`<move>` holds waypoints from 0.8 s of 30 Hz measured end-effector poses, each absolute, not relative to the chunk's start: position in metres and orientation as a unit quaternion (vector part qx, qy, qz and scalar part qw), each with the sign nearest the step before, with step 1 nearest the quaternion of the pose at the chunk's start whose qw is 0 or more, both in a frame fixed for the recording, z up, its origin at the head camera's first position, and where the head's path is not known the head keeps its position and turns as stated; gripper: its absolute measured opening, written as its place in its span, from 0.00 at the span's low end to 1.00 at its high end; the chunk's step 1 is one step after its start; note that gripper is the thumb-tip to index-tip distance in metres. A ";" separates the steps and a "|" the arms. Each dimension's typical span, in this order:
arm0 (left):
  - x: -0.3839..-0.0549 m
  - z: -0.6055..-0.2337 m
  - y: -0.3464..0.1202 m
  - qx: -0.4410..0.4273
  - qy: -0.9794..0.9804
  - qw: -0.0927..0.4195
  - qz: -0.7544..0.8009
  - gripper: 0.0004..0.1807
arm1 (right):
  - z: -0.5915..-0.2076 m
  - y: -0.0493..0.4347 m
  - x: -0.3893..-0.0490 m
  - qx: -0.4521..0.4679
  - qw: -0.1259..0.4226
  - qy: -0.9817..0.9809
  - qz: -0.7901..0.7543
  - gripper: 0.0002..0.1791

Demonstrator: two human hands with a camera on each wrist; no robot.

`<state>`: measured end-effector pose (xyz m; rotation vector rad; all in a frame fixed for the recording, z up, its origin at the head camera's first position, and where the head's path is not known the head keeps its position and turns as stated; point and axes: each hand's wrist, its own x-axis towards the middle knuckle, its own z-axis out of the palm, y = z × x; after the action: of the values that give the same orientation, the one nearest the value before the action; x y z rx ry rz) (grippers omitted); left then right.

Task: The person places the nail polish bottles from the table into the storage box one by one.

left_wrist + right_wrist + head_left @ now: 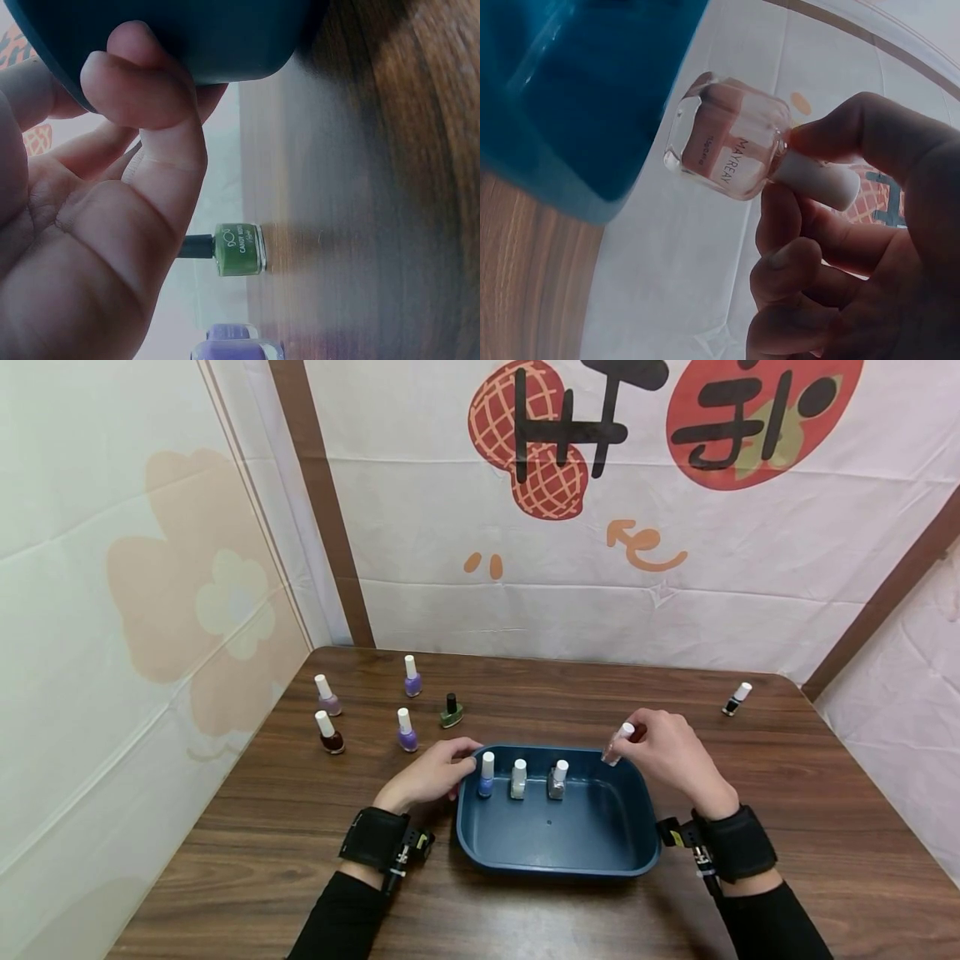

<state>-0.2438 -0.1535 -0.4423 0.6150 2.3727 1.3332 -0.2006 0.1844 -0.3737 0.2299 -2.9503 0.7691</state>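
Observation:
A dark blue plastic tray (551, 870) sits on the table in front of the person. The left hand (431, 774) grips its far left corner, fingers curled at the rim, as the left wrist view also shows. In the right hand (672, 755) a nail polish bottle (731, 139) with pale pink polish is pinched by its white cap, tilted over the tray's far right corner. Inside the tray, three bottles stand in a row along the far side: a blue nail polish (486, 777), a clear-looking nail polish (518, 781) and a greyish nail polish (557, 781).
Left of the tray stand a green nail polish (452, 713), two purple ones (407, 732), a mauve one (328, 697) and a dark red one (330, 734). A black-and-white bottle (737, 700) is at the far right. Printed cloth (420, 510) hangs behind the table.

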 end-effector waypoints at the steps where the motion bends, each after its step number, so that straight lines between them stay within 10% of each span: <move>1: -0.244 -0.442 -0.154 0.217 0.837 0.175 0.471 0.18 | -0.374 0.183 -0.200 0.079 0.042 -0.964 0.250 0.11; 24: -0.245 -0.443 -0.154 0.210 0.836 0.180 0.474 0.19 | -0.375 0.167 -0.201 0.121 0.010 -0.971 0.206 0.08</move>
<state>-0.2447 -0.1539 -0.4431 0.5930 2.3615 1.3387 -0.2006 0.1675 -0.3745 0.3787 -3.0317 0.6445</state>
